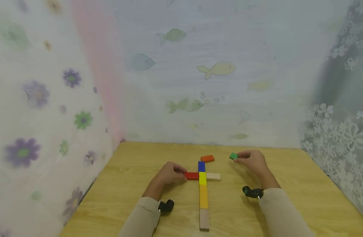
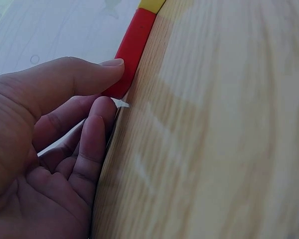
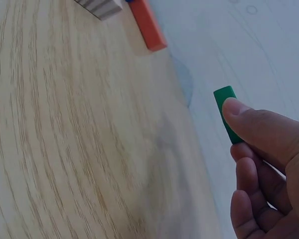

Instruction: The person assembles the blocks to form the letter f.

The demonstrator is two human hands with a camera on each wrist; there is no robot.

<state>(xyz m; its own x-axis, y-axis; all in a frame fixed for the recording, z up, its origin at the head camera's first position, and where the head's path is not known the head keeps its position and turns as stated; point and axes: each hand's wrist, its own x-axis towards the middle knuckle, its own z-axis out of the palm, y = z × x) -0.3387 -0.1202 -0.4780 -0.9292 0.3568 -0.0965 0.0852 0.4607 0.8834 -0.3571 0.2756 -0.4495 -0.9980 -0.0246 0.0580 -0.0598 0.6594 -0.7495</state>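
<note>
Flat coloured blocks lie in a cross on the table. A red block (image 1: 192, 176) forms its left arm, and my left hand (image 1: 170, 173) pinches that block's outer end between thumb and fingers. The yellow block (image 1: 202, 178) sits at the centre, with a blue block (image 1: 201, 166) above and a striped pale wood block (image 1: 213, 176) to the right. Below run an orange-yellow block (image 1: 203, 196) and a plain wood block (image 1: 204, 219). Off the table, my right hand (image 1: 253, 161) holds a small green block (image 3: 226, 114) between thumb and fingers.
An orange-red block (image 1: 207, 158) lies slanted just beyond the blue one, near its top end. The wooden table (image 1: 134, 164) meets a wall (image 1: 217, 125) painted with fish at the back. Black wrist cameras hang under both forearms.
</note>
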